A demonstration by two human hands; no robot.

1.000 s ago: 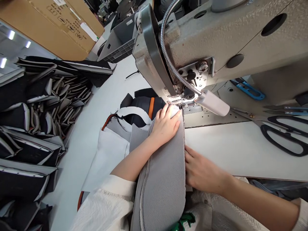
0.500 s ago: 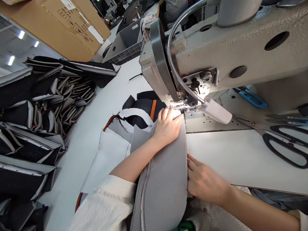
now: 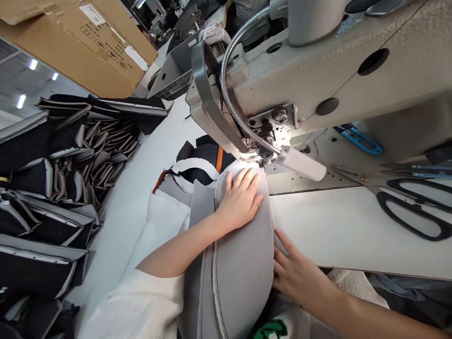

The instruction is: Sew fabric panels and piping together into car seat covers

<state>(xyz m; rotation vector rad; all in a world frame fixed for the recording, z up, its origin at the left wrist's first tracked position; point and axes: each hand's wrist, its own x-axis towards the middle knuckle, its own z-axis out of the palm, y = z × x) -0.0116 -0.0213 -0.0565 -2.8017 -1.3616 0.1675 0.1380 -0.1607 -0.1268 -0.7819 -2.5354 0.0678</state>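
Observation:
A grey ribbed fabric panel (image 3: 243, 254) with a curved seam runs up to the presser foot (image 3: 259, 160) of a sewing machine (image 3: 303, 89). My left hand (image 3: 240, 200) lies flat on the panel just below the foot, its fingers stretched out and slightly spread. At the panel's right edge is my right hand (image 3: 293, 266), its fingers at the border and their tips partly hidden by the cloth. White and grey fabric (image 3: 164, 212) joined to a black part with an orange strip (image 3: 219, 159) lies left of the foot.
Stacked black-and-grey padded pieces (image 3: 67, 160) fill the left side. Large black-handled scissors (image 3: 413, 207) and blue thread snips (image 3: 360, 139) lie at the right. A pale lamp head (image 3: 302, 163) hangs beside the needle. Behind are a cardboard box (image 3: 81, 47) and a grey crate (image 3: 176, 70).
My left hand has slid back from the presser foot toward me, leaving the panel's top uncovered. My right hand's fingers have spread a little. The view has shifted slightly.

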